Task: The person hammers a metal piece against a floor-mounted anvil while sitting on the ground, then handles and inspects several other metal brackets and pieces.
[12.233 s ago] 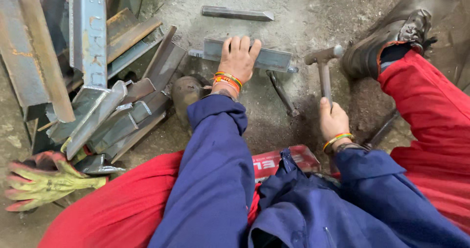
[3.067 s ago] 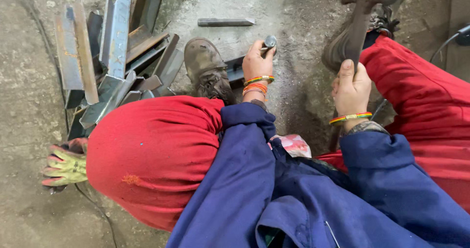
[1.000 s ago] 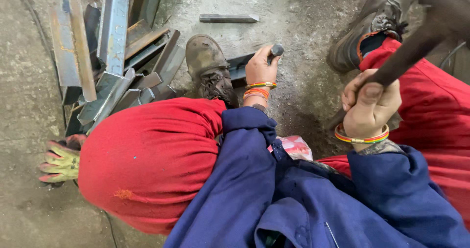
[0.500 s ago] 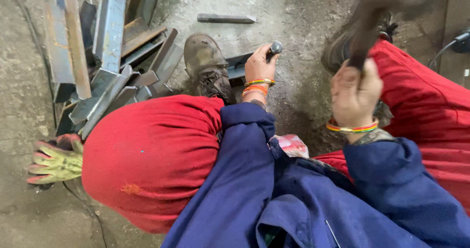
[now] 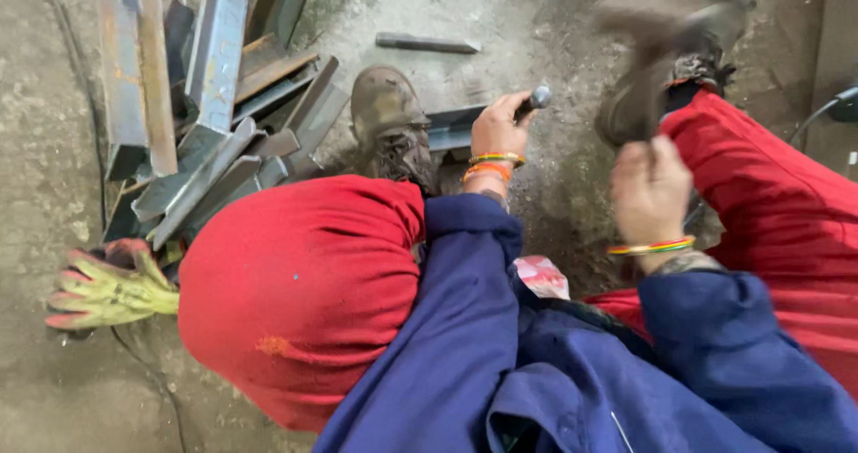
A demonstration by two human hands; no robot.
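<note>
left hand: the left hand (image 5: 497, 130) has its grip wrapped tight round a short dark steel punch or chisel (image 5: 534, 100), rounded top poking out above the fist, tip down on the work

right hand: the right hand (image 5: 651, 188) is fisted round the handle of a hammer (image 5: 645, 46), head raised and smeared with blur, so mid-swing I reckon

workpiece: grey steel channel piece (image 5: 451, 129) flat on the floor, just beside the left boot (image 5: 390, 122), which looks to be pinning its end; the tool tip sits on or right at it, can't see the contact itself

progress: looks like the middle of the hammering. Can't make out any mark or cut in the steel, so no telling how much is left

materials: pile of rusty, scuffed angle and channel offcuts (image 5: 201, 104) to the left, hard edges, dull grey-brown; one loose flat bar (image 5: 427, 43) further up

floor: rough dusty concrete floor (image 5: 554, 6)

other bits: crumpled yellow-green work gloves (image 5: 103, 283) with red fingertips lying by the pile, soft red trousers, blue overall sleeves, bright bangles on both wrists
</note>
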